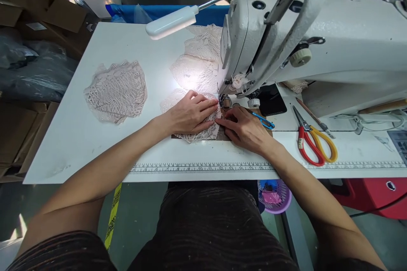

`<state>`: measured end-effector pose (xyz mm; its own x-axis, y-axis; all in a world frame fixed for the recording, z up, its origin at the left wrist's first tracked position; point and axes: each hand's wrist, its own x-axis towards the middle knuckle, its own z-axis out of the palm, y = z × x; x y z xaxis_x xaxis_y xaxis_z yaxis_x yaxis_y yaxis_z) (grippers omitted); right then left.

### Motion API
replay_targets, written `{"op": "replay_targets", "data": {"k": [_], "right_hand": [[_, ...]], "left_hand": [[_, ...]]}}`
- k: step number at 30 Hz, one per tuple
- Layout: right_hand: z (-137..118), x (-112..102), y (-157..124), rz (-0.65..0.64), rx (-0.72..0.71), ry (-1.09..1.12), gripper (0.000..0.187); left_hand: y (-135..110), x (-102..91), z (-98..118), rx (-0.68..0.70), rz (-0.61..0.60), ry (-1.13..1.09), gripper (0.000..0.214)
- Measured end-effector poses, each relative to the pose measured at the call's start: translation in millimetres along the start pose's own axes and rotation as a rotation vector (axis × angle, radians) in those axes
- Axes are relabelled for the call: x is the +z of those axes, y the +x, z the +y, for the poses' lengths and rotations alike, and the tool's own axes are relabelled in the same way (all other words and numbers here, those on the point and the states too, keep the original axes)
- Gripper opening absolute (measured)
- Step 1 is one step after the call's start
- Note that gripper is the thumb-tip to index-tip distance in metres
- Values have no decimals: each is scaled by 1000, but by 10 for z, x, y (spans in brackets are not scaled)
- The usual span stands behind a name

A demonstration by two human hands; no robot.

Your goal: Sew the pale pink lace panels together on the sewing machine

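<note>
Pale pink lace fabric [197, 136] lies under the needle area of a white sewing machine [238, 38]. My left hand [192, 114] rests flat on this lace, fingers stretched toward the presser foot [220, 100]. On the other side, my right hand [243, 129] has its fingers curled, with thumb and index finger closed on the lace's right edge. Some of the lace is hidden beneath my hands. Close behind the right hand lies a blue thread snipper [263, 120]. More lace pieces [197, 67] spread out behind the left hand, lit by the lamp.
A stack of lace [116, 91] sits at the table's left. Red-and-yellow scissors [314, 139], a black phone [271, 99] and a wooden-handled tool [313, 116] lie at right. A lamp [173, 21] overhangs the table. A ruler strip [203, 169] runs along the front edge.
</note>
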<state>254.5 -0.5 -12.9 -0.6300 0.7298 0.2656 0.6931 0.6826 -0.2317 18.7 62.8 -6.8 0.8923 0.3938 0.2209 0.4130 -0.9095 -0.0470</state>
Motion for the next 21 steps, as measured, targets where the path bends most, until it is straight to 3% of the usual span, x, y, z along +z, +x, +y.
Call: {"op": "replay_targets", "data": {"k": [10,21], "right_hand": [[-29,-7,9,18,15,-31,30],[-17,11,-4,39,34,17,30]], "left_hand": [[-16,44,70,-89,19,-26,46],[-18,44,63,-84,70,-62,43]]}}
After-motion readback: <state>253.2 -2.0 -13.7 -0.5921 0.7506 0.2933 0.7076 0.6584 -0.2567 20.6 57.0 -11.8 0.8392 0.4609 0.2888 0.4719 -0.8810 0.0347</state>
